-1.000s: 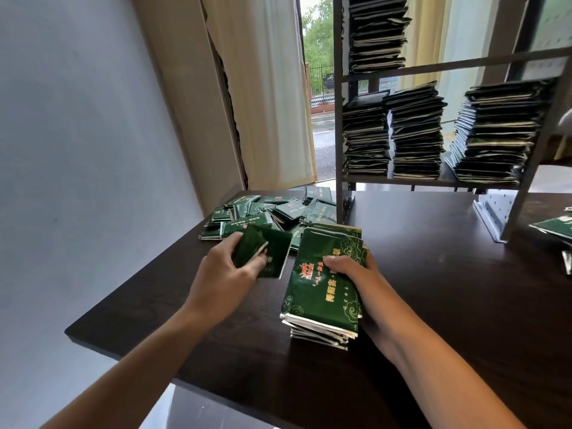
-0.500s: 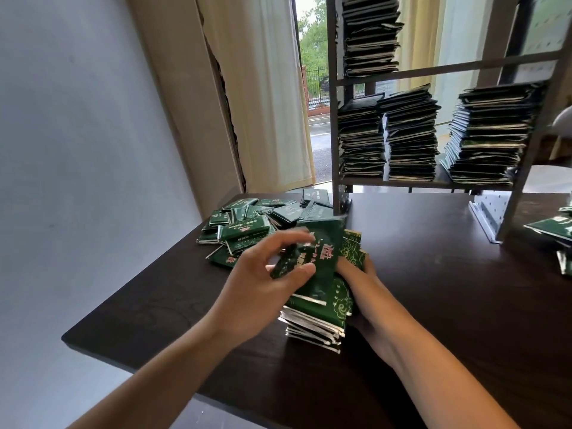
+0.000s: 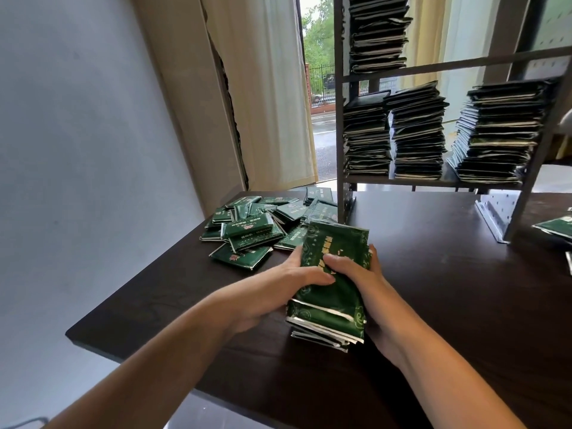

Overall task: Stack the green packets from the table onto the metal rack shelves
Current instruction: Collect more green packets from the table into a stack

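Observation:
A stack of green packets [image 3: 331, 292] with gold print and silver edges sits on the dark table [image 3: 448, 289] in front of me. My left hand [image 3: 278, 289] grips its left side, thumb lying across the top packet. My right hand [image 3: 356, 274] grips the right side, thumb pressed on top beside the left thumb. A loose pile of green packets [image 3: 257, 230] lies at the table's far left corner. The metal rack [image 3: 340, 150] stands behind, its shelves holding tall packet stacks [image 3: 414, 131].
More green packets [image 3: 557, 227] lie at the right edge of the table beside the rack's perforated foot [image 3: 495, 215]. A grey wall runs along the left, with curtains and a window behind the rack. Bare table spreads to the right of my hands.
My left hand laid the single packet it held on top of the stack and then closed onto the stack's left side. My right hand stayed on the stack's right side.

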Available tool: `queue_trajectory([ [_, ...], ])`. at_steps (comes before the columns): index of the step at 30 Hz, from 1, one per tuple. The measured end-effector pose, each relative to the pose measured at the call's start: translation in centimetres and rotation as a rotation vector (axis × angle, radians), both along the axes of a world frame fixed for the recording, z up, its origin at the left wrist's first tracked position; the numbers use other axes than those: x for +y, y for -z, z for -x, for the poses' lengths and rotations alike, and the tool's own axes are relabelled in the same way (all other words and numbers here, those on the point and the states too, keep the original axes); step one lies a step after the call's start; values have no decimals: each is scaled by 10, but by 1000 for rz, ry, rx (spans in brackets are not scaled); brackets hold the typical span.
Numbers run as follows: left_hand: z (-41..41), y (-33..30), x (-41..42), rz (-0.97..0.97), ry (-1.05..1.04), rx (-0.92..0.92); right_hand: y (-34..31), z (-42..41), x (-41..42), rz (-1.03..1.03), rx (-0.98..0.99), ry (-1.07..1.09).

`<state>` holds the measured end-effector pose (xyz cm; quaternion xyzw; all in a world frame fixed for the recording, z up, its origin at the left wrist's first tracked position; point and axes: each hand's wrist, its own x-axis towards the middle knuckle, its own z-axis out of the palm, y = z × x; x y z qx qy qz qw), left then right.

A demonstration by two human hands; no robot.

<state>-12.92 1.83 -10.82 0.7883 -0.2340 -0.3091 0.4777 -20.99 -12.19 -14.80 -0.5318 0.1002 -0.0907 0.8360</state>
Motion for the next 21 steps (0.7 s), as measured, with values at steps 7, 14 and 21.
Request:
queue_trajectory([
  [7, -47, 4, 23, -145, -265, -463, 5, -2, -4, -44, -10, 53],
  [14, -83, 37, 38, -827, -201, -632, 7, -3, -5, -10, -5, 39],
  [21, -44, 27, 26, -839, -123, -946, 8, -2, -4, 1, 3, 36],
])
